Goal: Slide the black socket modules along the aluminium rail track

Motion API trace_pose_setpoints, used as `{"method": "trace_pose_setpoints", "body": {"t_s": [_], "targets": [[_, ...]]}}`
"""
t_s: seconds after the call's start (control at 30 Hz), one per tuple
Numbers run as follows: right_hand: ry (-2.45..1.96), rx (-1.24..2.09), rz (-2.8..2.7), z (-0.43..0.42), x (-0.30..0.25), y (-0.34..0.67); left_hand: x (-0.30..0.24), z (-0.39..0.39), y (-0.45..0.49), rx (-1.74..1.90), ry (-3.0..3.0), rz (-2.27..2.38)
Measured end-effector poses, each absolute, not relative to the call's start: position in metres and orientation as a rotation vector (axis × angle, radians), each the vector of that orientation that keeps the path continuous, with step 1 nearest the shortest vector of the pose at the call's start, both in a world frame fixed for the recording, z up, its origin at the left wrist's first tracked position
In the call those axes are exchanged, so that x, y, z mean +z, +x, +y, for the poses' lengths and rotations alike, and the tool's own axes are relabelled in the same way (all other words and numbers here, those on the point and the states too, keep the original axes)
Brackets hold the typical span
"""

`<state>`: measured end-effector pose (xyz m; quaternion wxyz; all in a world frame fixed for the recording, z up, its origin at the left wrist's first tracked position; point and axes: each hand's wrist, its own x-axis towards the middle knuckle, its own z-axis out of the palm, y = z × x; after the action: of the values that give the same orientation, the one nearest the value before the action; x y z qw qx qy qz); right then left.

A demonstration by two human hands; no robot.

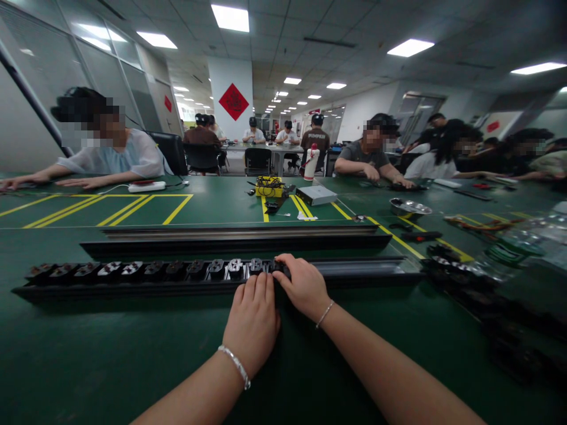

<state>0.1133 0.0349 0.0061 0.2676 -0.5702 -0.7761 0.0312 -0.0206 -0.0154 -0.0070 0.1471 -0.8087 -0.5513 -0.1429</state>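
Observation:
A long black power strip housing (363, 273) lies across the green table in front of me, with several black socket modules (133, 270) seated along its left half. My left hand (253, 321) rests flat, fingers together, against the housing's near edge. My right hand (302, 283) is curled over the last socket module (278, 266), its fingertips pressing on it. The right half of the housing is an open channel.
A second long black housing (234, 242) lies just behind the first. Loose black socket parts (447, 260) and a metal bowl (410, 207) sit at the right. A yellow box (269, 186) and a white box (316, 195) stand mid-table. Other people work around the table.

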Motion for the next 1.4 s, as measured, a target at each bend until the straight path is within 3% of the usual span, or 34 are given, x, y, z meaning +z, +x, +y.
{"method": "trace_pose_setpoints", "body": {"t_s": [1.4], "targets": [[-1.659,0.0,-2.103,0.0323,0.0076,0.1123,-0.0009,-0.012,-0.0216,-0.507,-2.361,-1.583]]}}
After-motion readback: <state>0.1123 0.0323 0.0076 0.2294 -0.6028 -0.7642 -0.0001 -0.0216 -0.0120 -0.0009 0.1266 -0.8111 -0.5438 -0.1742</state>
